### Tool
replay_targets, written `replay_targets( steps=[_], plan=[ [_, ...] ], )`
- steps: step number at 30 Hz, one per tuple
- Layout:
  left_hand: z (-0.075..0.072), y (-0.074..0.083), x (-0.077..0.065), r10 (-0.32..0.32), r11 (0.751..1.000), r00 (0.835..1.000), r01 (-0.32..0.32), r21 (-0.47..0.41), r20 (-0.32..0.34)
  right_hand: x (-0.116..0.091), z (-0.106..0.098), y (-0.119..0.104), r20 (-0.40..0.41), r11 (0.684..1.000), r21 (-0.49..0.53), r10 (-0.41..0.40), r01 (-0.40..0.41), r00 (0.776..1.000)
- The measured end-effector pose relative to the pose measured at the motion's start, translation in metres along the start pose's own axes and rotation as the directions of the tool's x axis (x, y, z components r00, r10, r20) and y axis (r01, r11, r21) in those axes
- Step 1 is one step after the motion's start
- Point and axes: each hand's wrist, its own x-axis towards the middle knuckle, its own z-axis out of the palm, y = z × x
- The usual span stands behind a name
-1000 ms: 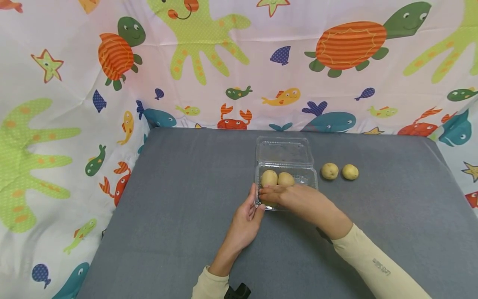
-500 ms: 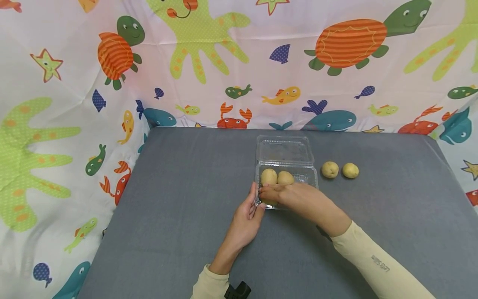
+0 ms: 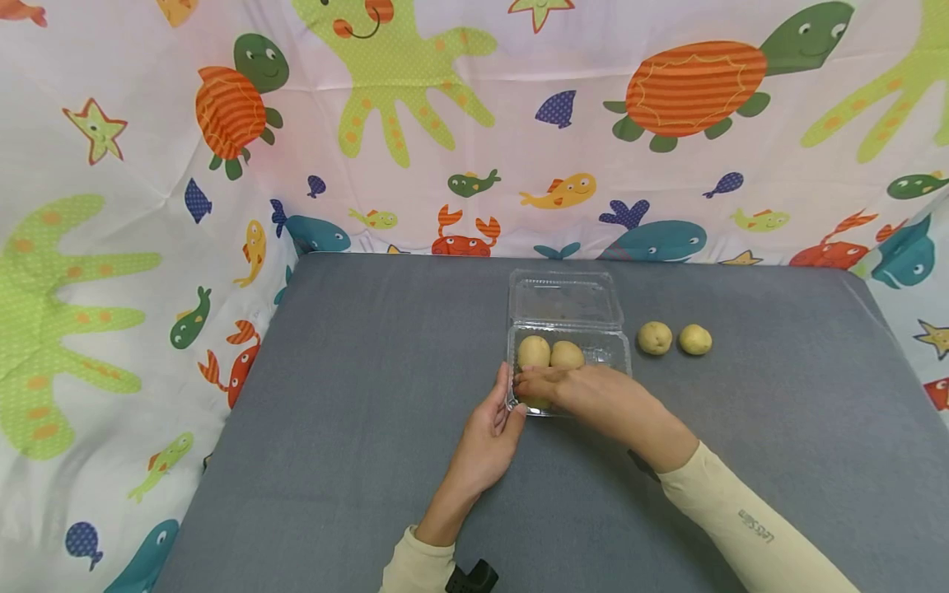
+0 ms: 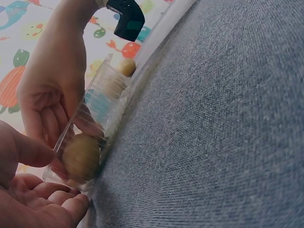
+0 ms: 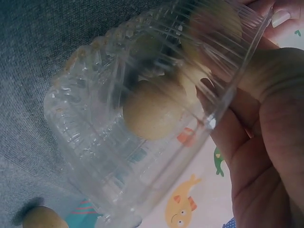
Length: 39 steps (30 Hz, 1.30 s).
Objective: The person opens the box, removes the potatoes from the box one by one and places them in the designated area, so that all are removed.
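Note:
A clear plastic clamshell container (image 3: 610,350) lies on the grey cloth, its lid (image 3: 567,301) folded back. Two potatoes, one at the back left (image 3: 534,352) and one beside it (image 3: 567,355), sit inside. My left hand (image 3: 480,451) grips the container's front left corner, thumb at the rim and fingers along the outside. Reaching in over the near wall, my right hand (image 3: 604,402) has its fingers round another potato (image 4: 81,156) in the front left corner. That potato is partly covered by the fingers in the head view.
Two more potatoes, a larger (image 3: 655,338) and a smaller (image 3: 695,339), lie on the cloth right of the container. A curtain (image 3: 415,198) printed with sea animals hangs behind the table and along its sides.

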Motion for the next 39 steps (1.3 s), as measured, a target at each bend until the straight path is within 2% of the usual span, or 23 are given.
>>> replay_targets(
  steps=[16,24,39],
  plan=[
    [0.001,0.0,-0.001,0.0,1.0,1.0,0.0,-0.009,-0.006,-0.004,-0.001,-0.005,-0.013,0.999,0.007,0.032,-0.031,0.999],
    [0.001,0.001,-0.002,0.003,1.0,1.0,-0.003,-0.01,-0.005,-0.008,-0.007,-0.004,-0.034,0.999,-0.022,0.044,-0.044,0.998],
    [0.001,0.0,-0.001,-0.006,1.0,1.0,0.006,-0.011,-0.009,-0.009,-0.017,0.001,-0.006,0.993,0.04,0.111,-0.111,0.994]
  ],
)
